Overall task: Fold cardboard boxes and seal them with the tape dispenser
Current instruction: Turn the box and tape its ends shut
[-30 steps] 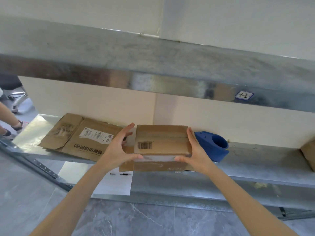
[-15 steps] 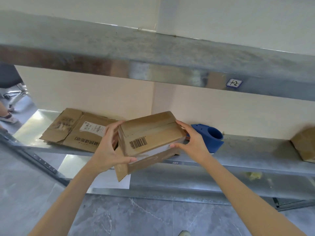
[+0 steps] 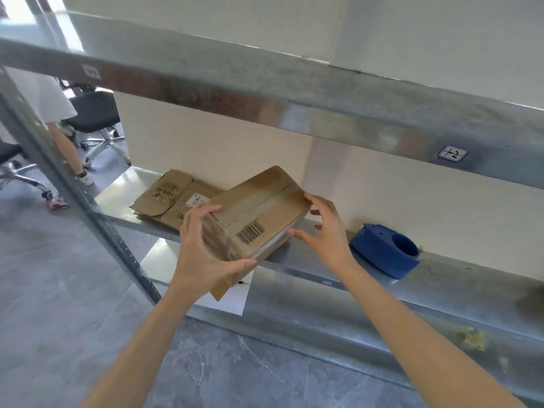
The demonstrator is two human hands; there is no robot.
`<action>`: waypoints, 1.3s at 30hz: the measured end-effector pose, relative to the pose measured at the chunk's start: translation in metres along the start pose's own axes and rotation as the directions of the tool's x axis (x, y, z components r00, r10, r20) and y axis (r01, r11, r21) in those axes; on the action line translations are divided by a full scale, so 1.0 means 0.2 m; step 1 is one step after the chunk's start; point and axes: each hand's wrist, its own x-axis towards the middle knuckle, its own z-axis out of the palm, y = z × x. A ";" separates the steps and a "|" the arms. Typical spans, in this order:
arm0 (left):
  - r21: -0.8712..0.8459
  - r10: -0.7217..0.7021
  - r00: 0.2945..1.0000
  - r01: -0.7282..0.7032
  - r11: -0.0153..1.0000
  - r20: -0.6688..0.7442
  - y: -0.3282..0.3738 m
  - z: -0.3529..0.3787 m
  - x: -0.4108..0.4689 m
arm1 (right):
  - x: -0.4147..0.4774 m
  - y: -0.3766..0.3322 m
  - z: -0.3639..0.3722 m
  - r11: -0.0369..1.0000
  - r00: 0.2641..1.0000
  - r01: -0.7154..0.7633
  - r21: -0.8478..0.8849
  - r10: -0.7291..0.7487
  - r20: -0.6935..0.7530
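A folded brown cardboard box with a barcode and a taped seam is tilted above the front of the metal shelf. My left hand grips its near left end, fingers over the top and thumb along the lower edge. At the box's far right end is my right hand, its fingers spread and straight, with the fingertips and thumb just touching the corner. The blue tape dispenser lies on the shelf to the right of my right hand. A flattened cardboard box lies on the shelf behind my left hand.
An upper metal shelf overhangs close above. A slanted shelf post stands at the left. A white sheet lies on the lower level. Office chairs and a person's legs are at far left. More cardboard shows at the right edge.
The box has left the shelf and turned, its right end swinging away and up. My right hand has loosened from gripping to spread fingers. My view has swung left.
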 end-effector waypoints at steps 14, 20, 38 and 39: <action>0.018 -0.210 0.903 0.234 0.972 -0.375 0.16 0.41 -0.23 | -0.07 0.03 -0.05 0.957 0.862 -0.085 0.278 -0.069 0.501; 0.070 -0.174 0.885 0.226 0.972 -0.432 0.26 0.74 -0.30 | -0.04 0.19 -0.24 0.966 0.808 -0.052 0.253 -0.108 0.579; 0.042 -0.265 0.888 0.302 0.952 -0.375 0.30 1.27 -0.36 | 0.20 0.64 -0.61 0.980 0.677 0.090 0.179 -0.192 0.710; 0.066 -0.251 0.898 0.293 0.954 -0.362 0.29 1.28 -0.36 | 0.20 0.67 -0.60 0.980 0.671 0.098 0.174 -0.194 0.715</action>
